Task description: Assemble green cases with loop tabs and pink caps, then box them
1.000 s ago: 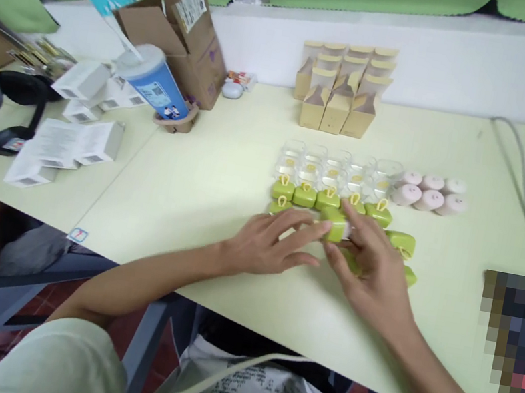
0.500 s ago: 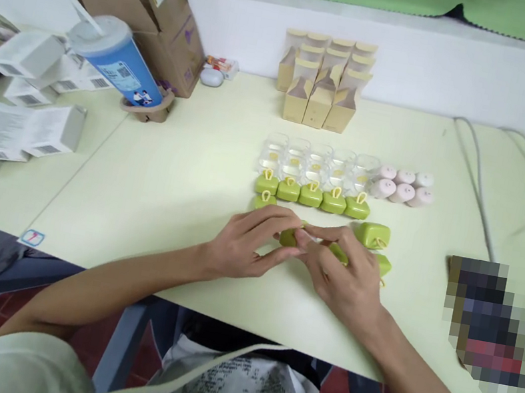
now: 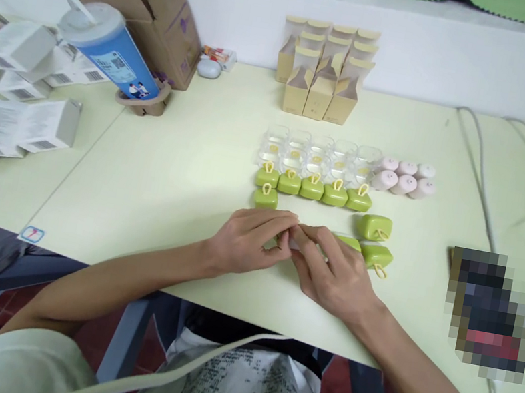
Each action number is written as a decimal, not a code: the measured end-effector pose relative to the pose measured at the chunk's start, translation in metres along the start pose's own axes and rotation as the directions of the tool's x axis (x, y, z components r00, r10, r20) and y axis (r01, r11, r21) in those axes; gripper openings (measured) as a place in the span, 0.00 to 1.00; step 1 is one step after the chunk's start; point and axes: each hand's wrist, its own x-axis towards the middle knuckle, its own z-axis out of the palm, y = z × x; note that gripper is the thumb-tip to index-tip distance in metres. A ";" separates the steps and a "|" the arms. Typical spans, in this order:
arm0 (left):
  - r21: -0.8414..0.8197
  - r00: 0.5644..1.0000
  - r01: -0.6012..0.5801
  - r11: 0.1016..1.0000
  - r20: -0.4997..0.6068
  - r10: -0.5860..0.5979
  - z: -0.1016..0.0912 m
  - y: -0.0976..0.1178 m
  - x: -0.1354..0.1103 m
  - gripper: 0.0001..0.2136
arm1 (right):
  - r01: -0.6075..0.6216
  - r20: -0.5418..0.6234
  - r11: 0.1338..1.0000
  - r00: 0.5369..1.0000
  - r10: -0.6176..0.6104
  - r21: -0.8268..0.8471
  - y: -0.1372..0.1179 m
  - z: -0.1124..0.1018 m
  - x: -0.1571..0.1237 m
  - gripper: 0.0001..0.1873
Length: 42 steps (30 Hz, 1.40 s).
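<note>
My left hand (image 3: 249, 243) and my right hand (image 3: 335, 270) meet over the front of the table, fingertips pressed together. Between them they pinch a small green case, now nearly all covered by the fingers; a pale bit shows at the fingertips. Behind my hands stands a row of glossy green cases (image 3: 311, 189) with yellow loops, and one more green case (image 3: 265, 198) sits just beyond my left hand. Right of centre lie a tipped green case (image 3: 375, 227) and another green case (image 3: 376, 256), near my right knuckles. A further green case (image 3: 349, 243) is partly hidden by my right hand.
Clear plastic cups (image 3: 318, 159) stand behind the green row, beside small pale pink rounded pieces (image 3: 407, 185). Open tan boxes (image 3: 319, 95) stand by the wall. Left are a blue drink cup (image 3: 123, 63), a cardboard box (image 3: 170, 31) and white boxes (image 3: 46, 124). A cable (image 3: 482, 174) runs at right.
My fingers have closed in around the green case, which is now mostly hidden. My right hand has shifted slightly left, and the view has tilted a little downward.
</note>
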 end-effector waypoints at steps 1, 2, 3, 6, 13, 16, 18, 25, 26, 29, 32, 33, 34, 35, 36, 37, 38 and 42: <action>-0.005 1.000 0.000 1.000 0.013 0.000 0.000 -0.002 -0.001 0.12 | 0.003 0.006 1.000 1.000 -0.003 -0.010 0.000 -0.001 0.000 0.13; -0.020 0.999 -0.003 1.000 0.032 0.003 0.000 -0.003 -0.002 0.12 | -0.005 0.002 1.000 1.000 0.005 -0.014 0.001 -0.002 0.000 0.13; -0.043 0.998 -0.008 0.999 0.058 0.010 0.000 -0.006 -0.002 0.12 | -0.025 -0.009 1.000 1.000 0.025 -0.008 0.002 -0.003 0.001 0.13; -0.122 0.985 -0.043 0.992 0.159 0.062 -0.001 -0.013 -0.001 0.19 | -0.128 -0.099 0.991 0.986 0.132 0.044 0.008 -0.007 0.000 0.14; -0.186 0.974 -0.097 0.978 0.185 0.132 -0.002 -0.019 0.001 0.26 | -0.053 -0.123 0.951 0.988 0.094 0.303 0.022 -0.009 -0.002 0.16; -0.253 0.977 -0.083 0.964 0.171 0.129 -0.004 -0.016 0.001 0.25 | -0.041 -0.148 0.897 0.982 0.117 0.440 0.022 -0.011 0.000 0.15; -0.298 0.980 -0.062 0.952 0.161 0.114 -0.004 -0.013 0.001 0.25 | -0.052 -0.140 0.865 0.980 0.140 0.499 0.020 -0.011 0.001 0.15; -0.436 0.968 -0.065 0.898 0.190 0.162 0.002 -0.014 -0.007 0.16 | -0.118 -0.065 0.763 0.977 0.205 0.635 0.017 -0.005 -0.003 0.11; -0.447 0.966 -0.054 0.893 0.203 0.160 0.002 -0.014 -0.008 0.14 | -0.128 -0.068 0.740 0.971 0.229 0.660 0.018 -0.006 -0.003 0.11; -0.407 0.966 -0.054 0.912 0.211 0.152 0.002 -0.016 -0.007 0.14 | -0.178 -0.106 0.680 0.929 0.355 0.712 0.029 -0.011 -0.003 0.12; -0.214 0.950 -0.134 0.968 0.252 0.187 0.001 -0.018 -0.006 0.15 | -0.311 -0.204 0.666 0.791 0.576 0.678 0.055 -0.023 -0.007 0.15; -0.158 0.940 -0.168 0.973 0.273 0.206 0.002 -0.018 -0.006 0.15 | -0.395 -0.247 0.677 0.722 0.647 0.621 0.067 -0.028 -0.011 0.15; -0.120 0.929 -0.196 0.973 0.294 0.223 0.002 -0.019 -0.006 0.15 | -0.490 -0.293 0.679 0.648 0.703 0.547 0.080 -0.032 -0.016 0.14; -0.101 0.920 -0.213 0.972 0.313 0.235 0.003 -0.019 -0.007 0.16 | -0.602 -0.322 0.665 0.585 0.744 0.443 0.093 -0.036 -0.021 0.13; -0.094 0.912 -0.220 0.971 0.332 0.239 0.004 -0.020 -0.008 0.16 | -0.693 -0.326 0.639 0.552 0.768 0.334 0.105 -0.038 -0.027 0.14; -0.093 0.906 -0.221 0.971 0.350 0.239 0.004 -0.020 -0.009 0.15 | -0.756 -0.302 0.597 0.522 0.798 0.269 0.117 -0.039 -0.033 0.14; -0.091 0.901 -0.220 0.971 0.363 0.238 0.005 -0.021 -0.010 0.15 | -0.798 -0.246 0.562 0.512 0.823 0.217 0.126 -0.038 -0.039 0.14; -0.057 0.893 -0.250 0.967 0.372 0.253 0.005 -0.025 -0.010 0.12 | -0.829 0.009 0.537 0.544 0.839 0.156 0.140 -0.027 -0.049 0.13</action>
